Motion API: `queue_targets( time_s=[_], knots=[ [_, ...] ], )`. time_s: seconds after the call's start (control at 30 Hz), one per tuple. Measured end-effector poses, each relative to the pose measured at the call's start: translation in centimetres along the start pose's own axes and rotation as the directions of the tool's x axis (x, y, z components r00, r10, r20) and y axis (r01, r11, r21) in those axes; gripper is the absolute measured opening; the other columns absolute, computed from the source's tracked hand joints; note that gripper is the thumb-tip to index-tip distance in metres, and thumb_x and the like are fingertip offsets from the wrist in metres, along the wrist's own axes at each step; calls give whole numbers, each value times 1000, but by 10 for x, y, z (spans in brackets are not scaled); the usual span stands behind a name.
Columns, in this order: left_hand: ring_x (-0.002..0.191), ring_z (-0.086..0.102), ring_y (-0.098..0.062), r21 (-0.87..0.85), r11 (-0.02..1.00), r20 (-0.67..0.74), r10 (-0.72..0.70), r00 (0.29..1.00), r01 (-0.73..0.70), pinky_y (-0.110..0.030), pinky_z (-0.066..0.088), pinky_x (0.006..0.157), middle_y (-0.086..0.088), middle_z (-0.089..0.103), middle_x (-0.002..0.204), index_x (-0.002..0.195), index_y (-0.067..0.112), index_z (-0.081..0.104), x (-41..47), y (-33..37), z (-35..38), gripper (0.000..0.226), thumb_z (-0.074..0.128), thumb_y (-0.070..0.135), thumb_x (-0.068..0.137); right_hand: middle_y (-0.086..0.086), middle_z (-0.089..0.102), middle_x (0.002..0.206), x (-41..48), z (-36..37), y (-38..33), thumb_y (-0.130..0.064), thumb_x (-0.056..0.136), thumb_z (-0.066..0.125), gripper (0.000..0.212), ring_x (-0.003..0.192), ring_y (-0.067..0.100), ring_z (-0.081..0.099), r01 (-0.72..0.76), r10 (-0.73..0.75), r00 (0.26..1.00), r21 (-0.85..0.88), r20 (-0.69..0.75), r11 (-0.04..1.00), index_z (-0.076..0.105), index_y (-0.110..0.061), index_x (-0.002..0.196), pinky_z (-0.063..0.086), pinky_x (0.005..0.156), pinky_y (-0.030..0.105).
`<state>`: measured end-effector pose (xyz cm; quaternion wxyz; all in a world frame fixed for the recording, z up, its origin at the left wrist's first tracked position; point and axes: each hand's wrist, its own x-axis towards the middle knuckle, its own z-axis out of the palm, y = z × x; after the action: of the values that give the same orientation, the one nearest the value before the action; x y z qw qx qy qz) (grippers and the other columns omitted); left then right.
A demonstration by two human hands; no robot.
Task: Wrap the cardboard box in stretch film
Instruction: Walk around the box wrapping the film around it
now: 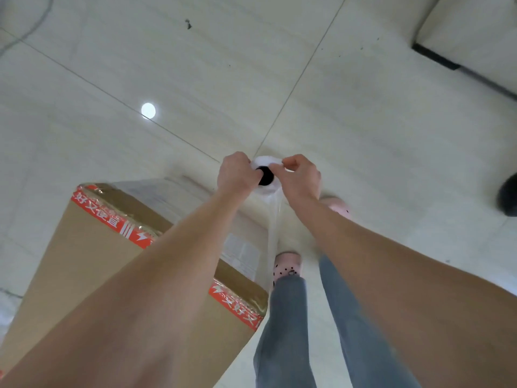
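Note:
A tall brown cardboard box (92, 264) with red printed tape along its edges stands on the floor at the lower left. I hold a roll of stretch film (265, 175) upright, seen from its top end with the dark core hole. My left hand (236, 173) grips the roll's left side. My right hand (300, 177) grips its right side, fingers pinching at the rim. A clear sheet of film (251, 219) runs from the roll down and left onto the box's near face.
Pale tiled floor (363, 135) all around. My legs in jeans and pink clogs (288, 266) stand right of the box. A wall base with dark skirting (436, 56) is at the top right; a dark object (507, 194) sits at the right edge.

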<state>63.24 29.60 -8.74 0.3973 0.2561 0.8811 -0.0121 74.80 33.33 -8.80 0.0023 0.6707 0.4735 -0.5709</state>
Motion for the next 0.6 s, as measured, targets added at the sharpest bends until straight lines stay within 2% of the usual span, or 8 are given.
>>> queue_targets(
  time_s=[0.1, 0.17, 0.23, 0.3, 0.37, 0.43, 0.5, 0.6],
  knots=[
    [75, 65, -29, -51, 999, 33, -13, 999, 15, -31, 47, 57, -6, 60, 75, 75, 9, 53, 4, 0, -4, 13, 61, 19, 80, -4, 54, 109, 3, 3, -6, -36, 83, 66, 44, 80, 11, 49, -60, 60, 995, -5, 82, 998, 53, -25, 123, 33, 53, 16],
    [84, 61, -26, 27, 998, 42, 48, 998, -50, -30, 41, 59, -5, 60, 84, 89, 10, 55, 5, 6, -3, 12, 59, 19, 82, 0, 56, 113, 7, 4, -7, -30, 82, 65, 45, 81, 16, 52, -74, 75, 992, -19, 98, 997, 51, -25, 125, 36, 56, 22],
    [94, 60, -24, 138, 978, 25, 152, 988, -154, -29, 41, 65, -3, 63, 99, 112, 15, 57, 7, 17, -3, 29, 56, 16, 83, 2, 59, 115, 11, 4, -11, -23, 82, 63, 43, 82, 17, 54, -59, 64, 994, -58, 83, 997, 53, -25, 124, 39, 63, 24],
    [97, 61, -25, 241, 944, 20, 229, 973, -227, -29, 42, 68, -2, 65, 106, 116, 20, 60, 9, 26, -4, 35, 53, 14, 83, 2, 60, 114, 15, 1, -15, -20, 82, 61, 41, 83, 18, 56, -50, 60, 994, -109, 86, 993, 55, -25, 122, 42, 66, 26],
    [92, 61, -26, 261, 942, 11, 215, 977, -210, -29, 44, 66, -3, 65, 102, 108, 18, 64, 14, 30, -6, 29, 51, 13, 83, 2, 62, 112, 19, 0, -18, -20, 81, 61, 42, 90, 20, 60, -25, 42, 994, -159, 105, 987, 56, -26, 122, 47, 72, 28],
    [89, 61, -26, 227, 959, -11, 178, 984, -171, -30, 44, 64, -4, 64, 97, 103, 16, 65, 19, 25, -8, 25, 50, 13, 83, -1, 64, 112, 23, 1, -22, -22, 78, 62, 43, 96, 20, 62, 11, 14, 994, -228, 107, 973, 58, -30, 120, 45, 73, 26],
    [86, 60, -25, 155, 982, -37, 114, 993, -107, -29, 42, 62, -3, 61, 90, 100, 14, 65, 22, 16, -11, 22, 52, 15, 82, -5, 65, 111, 25, 5, -29, -26, 76, 63, 40, 98, 18, 61, 47, -19, 994, -268, 106, 962, 60, -33, 116, 42, 73, 24],
    [78, 55, -23, 24, 1000, -75, -11, 997, 13, -27, 39, 62, -1, 54, 80, 88, 13, 61, 29, 5, -20, 11, 56, 13, 78, -9, 65, 105, 30, 13, -42, -30, 75, 66, 35, 95, 15, 62, 100, -66, 989, -265, 134, 959, 63, -32, 109, 47, 77, 25]
  ],
)
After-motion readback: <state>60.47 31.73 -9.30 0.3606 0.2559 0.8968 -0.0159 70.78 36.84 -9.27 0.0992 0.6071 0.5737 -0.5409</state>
